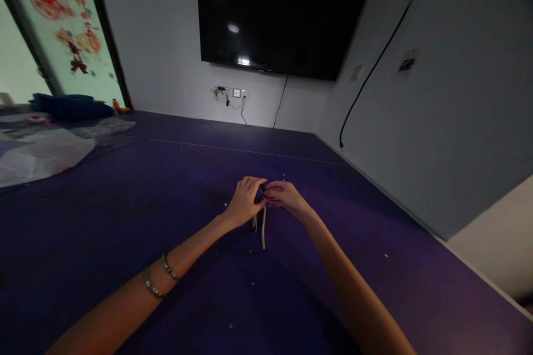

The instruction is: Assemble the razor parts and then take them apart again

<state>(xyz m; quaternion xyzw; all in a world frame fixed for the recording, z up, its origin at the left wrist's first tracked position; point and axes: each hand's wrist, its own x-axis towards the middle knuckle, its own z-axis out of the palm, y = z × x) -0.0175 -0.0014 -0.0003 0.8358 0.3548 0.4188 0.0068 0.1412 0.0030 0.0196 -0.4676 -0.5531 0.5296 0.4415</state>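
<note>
Close together over the purple surface, both hands meet at a small dark object [259, 195] whose kind I cannot make out. My left hand [244, 202] curls round it from the left, thumb and fingers closed on its sides. From the right, my right hand [287, 198] pinches with bent fingers at its edge; something thin and shiny shows under those fingertips, too small to name. A pale, narrow strip [264, 233] hangs down below the hands. Beside the strip, a short dark piece with a light edge [254, 224] shows under my left hand. The fingers hide most of the dark object.
Small white scraps [386, 255] dot the purple surface [166, 188]. Clear plastic sheeting [45, 152] and a dark blue cloth bundle [70, 106] lie at left. A black cable [375, 64] hangs down the right wall; a television [283, 16] hangs ahead above sockets [236, 93].
</note>
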